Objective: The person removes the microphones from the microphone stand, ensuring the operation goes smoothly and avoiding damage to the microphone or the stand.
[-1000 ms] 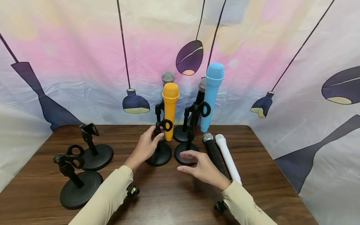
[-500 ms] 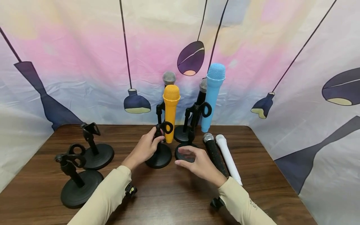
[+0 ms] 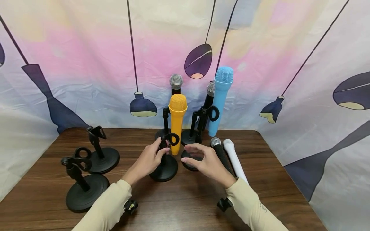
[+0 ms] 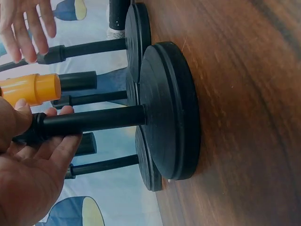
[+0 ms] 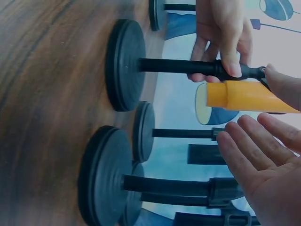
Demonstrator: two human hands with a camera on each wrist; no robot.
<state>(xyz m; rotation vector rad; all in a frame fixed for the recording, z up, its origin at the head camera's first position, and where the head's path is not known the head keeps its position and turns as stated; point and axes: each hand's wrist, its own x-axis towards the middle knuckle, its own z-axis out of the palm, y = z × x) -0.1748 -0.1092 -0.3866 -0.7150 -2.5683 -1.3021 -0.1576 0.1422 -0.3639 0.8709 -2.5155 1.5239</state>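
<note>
Grips in left hand (image 3: 148,160) a black stand (image 3: 166,167), with yellow microphone (image 3: 177,120) at its top; holds right hand (image 3: 208,162) wide nearby.

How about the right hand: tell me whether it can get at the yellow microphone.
Probably yes: the right hand is empty and open, close to the yellow microphone, and the right wrist view shows nothing between them. The left hand grips the stand from the other side.
</note>
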